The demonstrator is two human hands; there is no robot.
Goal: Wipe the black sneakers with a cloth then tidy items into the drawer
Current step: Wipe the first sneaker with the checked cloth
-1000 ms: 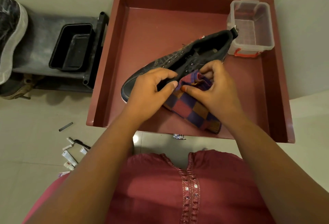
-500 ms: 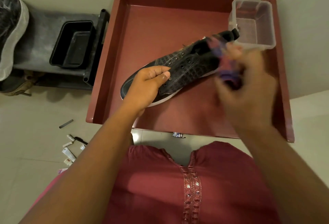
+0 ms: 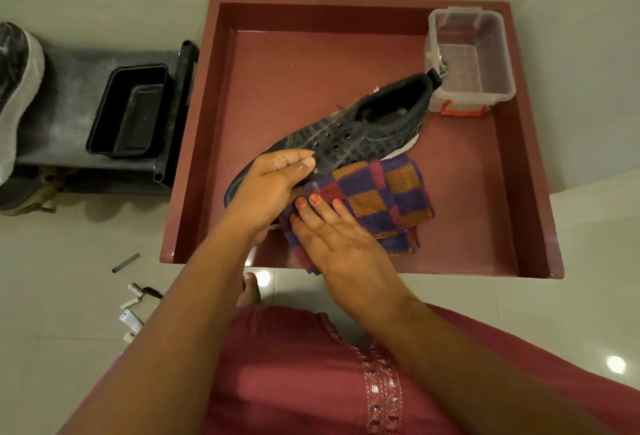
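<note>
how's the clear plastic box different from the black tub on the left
The clear plastic box is see-through with orange latches and sits inside the red drawer, beside the sneaker's heel. The black tub is opaque, plain, and rests outside the drawer on a grey stand. Both are rectangular and lidless.

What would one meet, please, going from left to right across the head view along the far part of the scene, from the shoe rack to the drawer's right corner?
White-soled shoe → black plastic tray → black sneaker → clear plastic box.
</note>
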